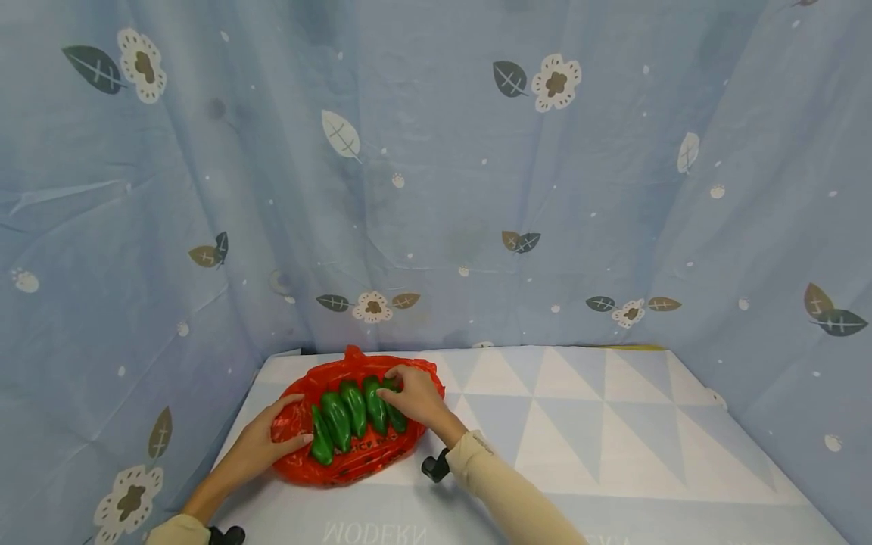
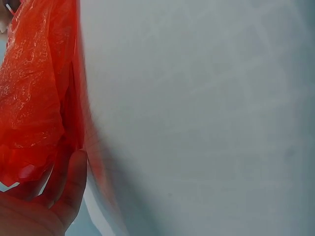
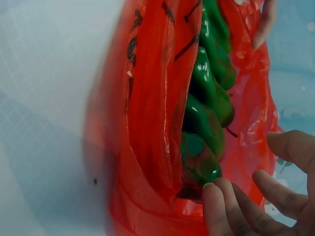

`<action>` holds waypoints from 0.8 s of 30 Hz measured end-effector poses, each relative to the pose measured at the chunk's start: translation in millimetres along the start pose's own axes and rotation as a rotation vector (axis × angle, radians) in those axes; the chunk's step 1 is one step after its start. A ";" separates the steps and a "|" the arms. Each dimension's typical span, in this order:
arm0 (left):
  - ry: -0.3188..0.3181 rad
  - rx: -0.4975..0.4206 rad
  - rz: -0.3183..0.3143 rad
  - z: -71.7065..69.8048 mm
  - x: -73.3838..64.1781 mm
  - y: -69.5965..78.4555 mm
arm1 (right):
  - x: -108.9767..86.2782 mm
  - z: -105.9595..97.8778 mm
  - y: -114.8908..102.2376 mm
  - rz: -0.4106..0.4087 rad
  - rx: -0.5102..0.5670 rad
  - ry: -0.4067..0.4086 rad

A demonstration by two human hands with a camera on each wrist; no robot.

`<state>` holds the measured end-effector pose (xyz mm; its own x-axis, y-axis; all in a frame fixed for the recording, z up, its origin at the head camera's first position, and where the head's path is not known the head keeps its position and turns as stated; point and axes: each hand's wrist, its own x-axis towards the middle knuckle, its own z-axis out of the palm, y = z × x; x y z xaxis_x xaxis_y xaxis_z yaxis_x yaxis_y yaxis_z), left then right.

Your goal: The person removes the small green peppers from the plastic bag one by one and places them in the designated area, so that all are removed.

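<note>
A red plastic bag (image 1: 309, 473) lies spread on the table with a row of several green peppers (image 1: 353, 409) on it. My left hand (image 1: 262, 441) is at the bag's left side, fingers extended over its edge and thumb tip close to the leftmost pepper. In the left wrist view, fingers (image 2: 74, 182) rest against the red plastic. My right hand (image 1: 417, 395) reaches over the bag's right side, fingertips at the rightmost pepper. From the right wrist, its fingers (image 3: 219, 206) look spread, fingertips right by the end of the nearest pepper (image 3: 199, 157).
The table (image 1: 559, 431) carries a white and pale blue triangle pattern. Blue curtains (image 1: 463, 189) with flowers and leaves enclose the back and both sides. A dark wrist camera (image 1: 436, 465) sits at the right wrist, another (image 1: 228, 536) at the left.
</note>
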<state>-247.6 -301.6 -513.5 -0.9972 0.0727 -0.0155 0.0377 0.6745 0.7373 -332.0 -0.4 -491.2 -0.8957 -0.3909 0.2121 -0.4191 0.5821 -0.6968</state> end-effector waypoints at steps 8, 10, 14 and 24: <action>0.005 0.008 0.012 -0.7 0.0 -0.2 | 7.8 6.4 0.9 0.038 -0.028 -0.002; 0.003 0.008 0.012 -0.7 -0.4 -0.3 | 9.2 7.6 1.2 0.055 -0.039 -0.002; 0.006 0.009 0.017 -0.8 -0.6 0.1 | 11.7 8.6 0.7 0.080 -0.065 0.004; 0.015 -0.005 0.043 -1.9 0.1 -3.0 | 16.4 11.9 -0.2 0.133 -0.099 -0.029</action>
<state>-247.9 -305.0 -514.4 -0.9955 0.0911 0.0264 0.0807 0.6676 0.7401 -344.8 -15.5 -495.7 -0.9402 -0.3252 0.1017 -0.3110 0.6968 -0.6463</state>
